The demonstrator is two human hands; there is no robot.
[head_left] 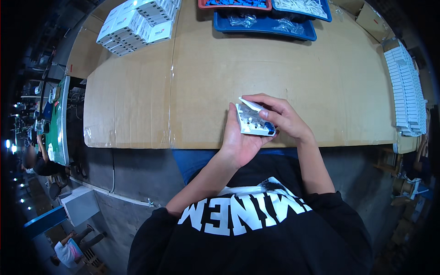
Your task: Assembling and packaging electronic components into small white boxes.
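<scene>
A small white box [251, 132] is held above the table near its front edge. My left hand [237, 141] cradles it from the left and below, with the thumb along its side. My right hand [289, 120] grips the raised lid [250, 103] at the box's upper right, the thumb resting across it. Through the opening I see small white and dark pieces, apparently in clear plastic, and a blue piece [270, 129] in the lower right corner. The fingers under the box are partly hidden.
The table [206, 91] is covered in taped cardboard. Stacked white boxes [137, 25] stand far left, with a tall stack of white boxes [404, 89] at the right edge. At the back, a blue tray [266, 32] with clear bags sits below bins of blue and white parts.
</scene>
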